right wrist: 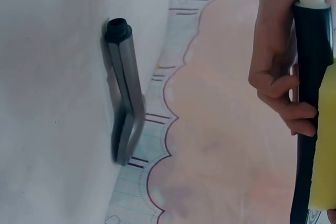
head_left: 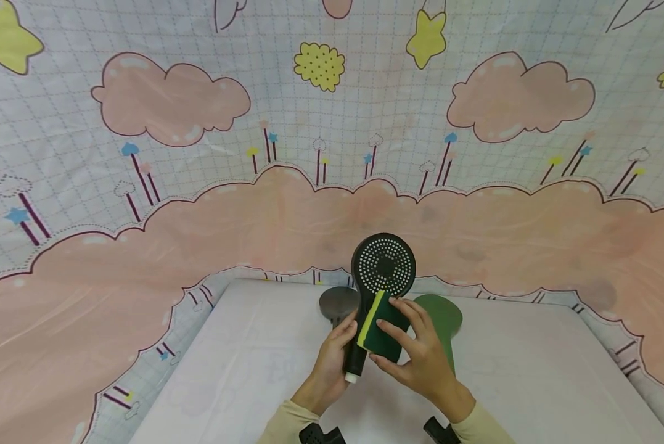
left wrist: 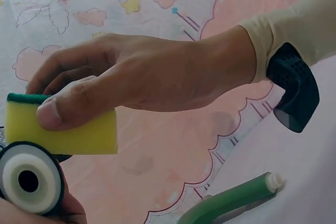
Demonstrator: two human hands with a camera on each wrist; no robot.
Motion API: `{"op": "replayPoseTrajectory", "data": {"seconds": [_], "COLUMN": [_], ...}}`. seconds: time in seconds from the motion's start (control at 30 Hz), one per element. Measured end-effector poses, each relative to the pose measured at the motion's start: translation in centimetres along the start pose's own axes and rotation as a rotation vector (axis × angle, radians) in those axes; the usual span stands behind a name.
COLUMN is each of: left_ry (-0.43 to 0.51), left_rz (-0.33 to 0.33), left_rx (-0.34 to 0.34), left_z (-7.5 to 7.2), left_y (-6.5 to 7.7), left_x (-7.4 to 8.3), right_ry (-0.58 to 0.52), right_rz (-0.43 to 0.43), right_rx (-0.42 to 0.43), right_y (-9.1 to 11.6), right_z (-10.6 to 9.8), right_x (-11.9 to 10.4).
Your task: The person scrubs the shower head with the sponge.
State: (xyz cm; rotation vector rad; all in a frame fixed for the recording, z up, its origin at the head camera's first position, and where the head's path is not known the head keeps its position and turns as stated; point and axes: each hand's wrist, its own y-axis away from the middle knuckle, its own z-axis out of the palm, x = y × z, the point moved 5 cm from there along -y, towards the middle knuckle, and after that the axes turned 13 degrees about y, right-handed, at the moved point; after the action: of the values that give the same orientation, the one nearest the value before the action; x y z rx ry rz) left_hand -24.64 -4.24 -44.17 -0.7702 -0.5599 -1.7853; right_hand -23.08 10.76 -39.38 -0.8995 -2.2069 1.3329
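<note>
My left hand (head_left: 327,365) grips a black shower head (head_left: 386,246) by its handle, spray face toward the head camera. A white fitting shows at the handle's lower end in the right wrist view. In my right hand (head_left: 427,356) is a sponge (head_left: 388,338) with a dark green scouring side and a yellow foam side, pinched between thumb and fingers. Its yellow side (left wrist: 79,137) lies against the handle, just below the spray head. The left wrist view shows the right thumb on the sponge's edge.
Behind the left hand, a grey shower head (head_left: 338,302) lies on the white table (head_left: 243,357). A green shower head (head_left: 444,314) lies beyond the right hand. A cloud-patterned cloth (head_left: 320,228) runs behind and around the table.
</note>
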Motion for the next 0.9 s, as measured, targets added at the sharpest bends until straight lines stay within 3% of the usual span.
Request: {"op": "replayPoseTrajectory", "data": {"seconds": [0.33, 0.67, 0.9], "left_ry": [0.078, 0.101, 0.047], "left_rz": [-0.005, 0.005, 0.022], "left_rx": [-0.046, -0.041, -0.043], "left_z": [0.3, 0.5, 0.3], "left_y": [-0.2, -0.6, -0.8], "left_x": [0.3, 0.6, 0.7], "right_ry": [-0.044, -0.071, -0.094], "right_rz": [-0.058, -0.1, -0.147], "right_rx": [-0.034, -0.041, -0.036], "right_y": [0.6, 1.2, 1.1], "right_z": [-0.5, -0.7, -0.6], "right_x": [-1.4, -1.9, -1.6]}}
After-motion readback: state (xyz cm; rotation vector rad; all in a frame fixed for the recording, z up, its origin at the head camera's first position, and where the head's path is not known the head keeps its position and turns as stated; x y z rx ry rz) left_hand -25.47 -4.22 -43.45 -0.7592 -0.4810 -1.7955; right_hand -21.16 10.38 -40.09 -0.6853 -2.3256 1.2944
